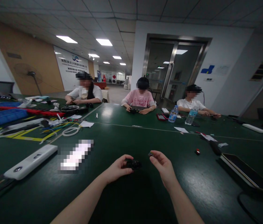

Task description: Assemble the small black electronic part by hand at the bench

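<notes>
My left hand is closed on a small black part, held just above the dark green table. Close to its right, my right hand pinches a tiny dark piece between thumb and fingertips. The two hands are a short gap apart, both over the table's near middle. What the tiny piece is cannot be made out.
A white power strip lies at the left, a blurred white item beside it. Blue trays, cables and a white ring crowd the far left. Three people sit across the table with water bottles. A tablet and small red item lie right.
</notes>
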Action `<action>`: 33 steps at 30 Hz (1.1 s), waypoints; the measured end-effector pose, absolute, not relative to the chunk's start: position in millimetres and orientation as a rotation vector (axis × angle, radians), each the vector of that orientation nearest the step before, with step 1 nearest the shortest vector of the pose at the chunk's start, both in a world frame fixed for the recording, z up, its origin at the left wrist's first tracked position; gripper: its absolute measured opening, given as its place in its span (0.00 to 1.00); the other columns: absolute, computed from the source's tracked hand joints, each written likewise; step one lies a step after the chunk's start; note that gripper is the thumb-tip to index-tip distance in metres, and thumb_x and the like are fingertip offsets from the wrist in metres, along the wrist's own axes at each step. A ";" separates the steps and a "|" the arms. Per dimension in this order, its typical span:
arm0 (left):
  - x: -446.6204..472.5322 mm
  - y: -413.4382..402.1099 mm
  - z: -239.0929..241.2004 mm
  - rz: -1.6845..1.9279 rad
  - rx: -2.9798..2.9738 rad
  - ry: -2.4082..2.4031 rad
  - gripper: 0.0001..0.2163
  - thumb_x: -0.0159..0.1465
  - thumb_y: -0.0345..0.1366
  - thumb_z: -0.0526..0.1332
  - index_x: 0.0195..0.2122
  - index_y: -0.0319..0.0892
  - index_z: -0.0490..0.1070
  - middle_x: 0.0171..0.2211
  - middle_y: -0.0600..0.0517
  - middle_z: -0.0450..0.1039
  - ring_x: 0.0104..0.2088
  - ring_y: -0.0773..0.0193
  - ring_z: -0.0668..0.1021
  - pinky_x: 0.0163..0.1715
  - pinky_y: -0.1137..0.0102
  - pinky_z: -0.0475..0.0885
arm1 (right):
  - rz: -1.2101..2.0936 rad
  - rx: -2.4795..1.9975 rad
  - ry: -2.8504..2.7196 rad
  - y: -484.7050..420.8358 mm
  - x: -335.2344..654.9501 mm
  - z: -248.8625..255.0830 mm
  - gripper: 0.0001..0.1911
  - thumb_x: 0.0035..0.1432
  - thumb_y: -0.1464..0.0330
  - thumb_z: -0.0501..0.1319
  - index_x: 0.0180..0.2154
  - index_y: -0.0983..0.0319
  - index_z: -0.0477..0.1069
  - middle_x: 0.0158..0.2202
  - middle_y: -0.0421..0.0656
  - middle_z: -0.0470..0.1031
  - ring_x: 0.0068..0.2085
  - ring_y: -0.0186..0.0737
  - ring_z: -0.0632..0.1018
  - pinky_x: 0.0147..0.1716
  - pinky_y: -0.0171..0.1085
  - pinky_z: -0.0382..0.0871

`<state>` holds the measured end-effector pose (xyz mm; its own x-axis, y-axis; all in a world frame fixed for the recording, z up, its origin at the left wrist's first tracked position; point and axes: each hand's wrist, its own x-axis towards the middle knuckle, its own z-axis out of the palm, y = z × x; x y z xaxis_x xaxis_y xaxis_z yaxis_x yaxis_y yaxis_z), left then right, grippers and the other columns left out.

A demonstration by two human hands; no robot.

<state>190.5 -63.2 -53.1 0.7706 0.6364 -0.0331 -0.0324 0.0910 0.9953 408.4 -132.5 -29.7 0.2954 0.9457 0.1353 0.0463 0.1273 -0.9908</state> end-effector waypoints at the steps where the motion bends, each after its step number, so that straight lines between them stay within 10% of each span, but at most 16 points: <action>1: 190.3 -63.1 -53.3 0.531 1.406 0.537 0.22 0.55 0.34 0.65 0.49 0.45 0.59 0.41 0.50 0.72 0.41 0.60 0.75 0.42 0.64 0.66 | 0.872 -1.244 -1.054 -132.9 409.2 -29.4 0.22 0.43 0.55 0.66 0.39 0.58 0.71 0.39 0.44 0.74 0.43 0.45 0.74 0.45 0.45 0.67; 33: 192.6 -63.2 -55.5 0.512 1.375 0.507 0.23 0.53 0.32 0.66 0.49 0.44 0.60 0.41 0.50 0.73 0.41 0.60 0.75 0.41 0.66 0.67 | 0.987 -1.239 -1.173 -135.0 394.4 -32.3 0.16 0.47 0.61 0.65 0.39 0.59 0.71 0.40 0.43 0.74 0.43 0.42 0.74 0.47 0.44 0.67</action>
